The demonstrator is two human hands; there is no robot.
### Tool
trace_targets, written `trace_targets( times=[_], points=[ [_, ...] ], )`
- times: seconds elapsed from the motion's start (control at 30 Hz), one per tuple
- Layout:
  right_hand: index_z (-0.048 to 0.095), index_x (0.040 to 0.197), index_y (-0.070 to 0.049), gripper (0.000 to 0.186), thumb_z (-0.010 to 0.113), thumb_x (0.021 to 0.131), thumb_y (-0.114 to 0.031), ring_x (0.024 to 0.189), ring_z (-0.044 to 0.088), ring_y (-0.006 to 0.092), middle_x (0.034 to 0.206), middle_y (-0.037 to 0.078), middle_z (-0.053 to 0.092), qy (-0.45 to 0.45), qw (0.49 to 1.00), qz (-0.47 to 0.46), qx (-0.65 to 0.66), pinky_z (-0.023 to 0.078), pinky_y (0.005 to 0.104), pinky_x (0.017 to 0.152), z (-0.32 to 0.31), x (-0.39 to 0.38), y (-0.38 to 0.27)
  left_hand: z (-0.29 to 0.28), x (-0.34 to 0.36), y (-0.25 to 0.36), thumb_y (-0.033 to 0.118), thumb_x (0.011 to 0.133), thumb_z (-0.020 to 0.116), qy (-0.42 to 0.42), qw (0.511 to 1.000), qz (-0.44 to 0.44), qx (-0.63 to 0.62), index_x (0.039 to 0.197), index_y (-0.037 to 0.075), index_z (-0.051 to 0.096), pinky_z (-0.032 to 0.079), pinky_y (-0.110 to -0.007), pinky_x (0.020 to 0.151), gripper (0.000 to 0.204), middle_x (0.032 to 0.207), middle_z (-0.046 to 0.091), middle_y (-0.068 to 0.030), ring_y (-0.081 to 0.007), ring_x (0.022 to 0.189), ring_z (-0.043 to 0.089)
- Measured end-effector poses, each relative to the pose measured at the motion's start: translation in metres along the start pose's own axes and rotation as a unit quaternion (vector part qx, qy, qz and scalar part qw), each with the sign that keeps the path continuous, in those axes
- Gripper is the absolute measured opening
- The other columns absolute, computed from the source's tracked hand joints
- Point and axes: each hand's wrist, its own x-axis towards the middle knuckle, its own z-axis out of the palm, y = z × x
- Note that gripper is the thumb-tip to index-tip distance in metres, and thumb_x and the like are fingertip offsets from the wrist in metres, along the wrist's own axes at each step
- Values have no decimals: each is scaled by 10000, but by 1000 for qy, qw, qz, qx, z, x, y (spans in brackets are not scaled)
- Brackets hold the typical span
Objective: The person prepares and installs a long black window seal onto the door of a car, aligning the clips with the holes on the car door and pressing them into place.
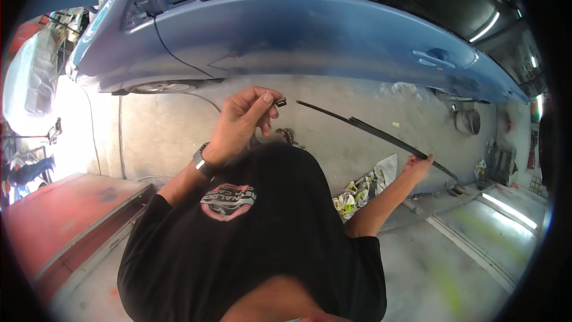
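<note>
My left hand (pixel 249 112) pinches a small dark clip (pixel 280 102) between thumb and fingertips, in front of my chest. My right hand (pixel 419 166), out to the right, is closed round a long thin black trim strip (pixel 381 133). The strip slants from its near end at lower right up toward the clip, and its tip stops a short gap away from it. Partway along, a second thin edge lies against the strip. Beyond both hands stands a blue car door (pixel 333 36) with a handle (pixel 434 58) at its right.
A front wheel (pixel 161 87) shows under the car at left. Crumpled paper (pixel 372 188) lies on the floor near my right forearm. A dark bucket (pixel 468 122) stands at right. Behind me are a red panel (pixel 77 220) on the left and a paint-marked grey surface (pixel 441 262).
</note>
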Motion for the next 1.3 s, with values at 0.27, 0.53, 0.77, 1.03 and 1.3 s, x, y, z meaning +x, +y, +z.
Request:
trace_targets(
  times=[0.27,0.53,0.77,1.03,1.3],
  points=[
    [579,826,20,389,594,963,-344,454,465,173,614,92,541,16,998,-1,-66,373,306,412,-2,-7,1,-49,14,17,142,1018,553,106,988,102,-38,1256,-27,594,564,-266,695,294,977,658,-59,-129,779,645],
    [569,811,17,373,578,977,-317,413,450,160,563,83,518,-13,997,-37,-63,328,290,362,19,-35,26,-196,43,73,174,996,607,274,932,189,142,1221,-19,620,564,-269,755,297,962,675,-67,-129,818,649],
    [550,756,-16,376,568,983,-314,394,440,156,561,84,531,-21,997,-17,-74,328,281,353,18,-44,53,-232,91,107,179,1010,582,208,957,187,76,1162,-29,629,569,-283,785,262,990,683,-89,-137,848,663],
    [572,837,-16,303,603,957,-292,422,441,155,604,66,499,7,996,5,-89,325,278,373,52,-114,52,-259,124,110,135,976,631,196,958,193,80,1159,-30,577,581,-283,737,252,943,706,-123,-166,796,688],
    [571,833,-5,305,588,961,-282,450,440,157,597,61,482,-13,993,-7,-121,334,304,399,62,-150,57,-253,132,94,88,910,709,274,935,222,25,1007,-35,551,592,-283,652,222,851,710,-135,-172,711,698]
  ],
)
